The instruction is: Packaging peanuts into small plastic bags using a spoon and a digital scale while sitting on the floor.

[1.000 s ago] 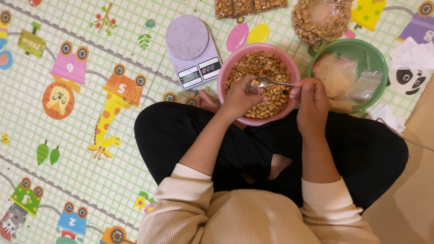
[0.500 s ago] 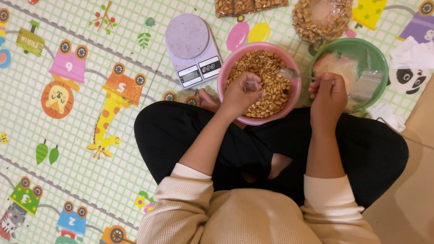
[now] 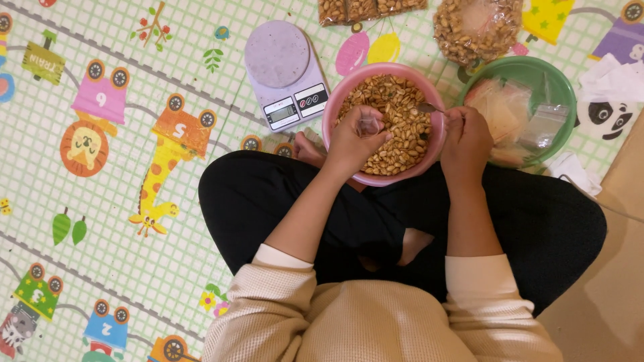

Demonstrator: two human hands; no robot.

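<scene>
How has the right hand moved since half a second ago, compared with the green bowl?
Yes. The right hand, holding the spoon, moved left, away from the green bowl and back over the rim of the pink bowl.

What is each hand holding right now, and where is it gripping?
The right hand holds a metal spoon by its handle. The left hand pinches a small clear bag at its mouth, over the pink bowl.
</scene>
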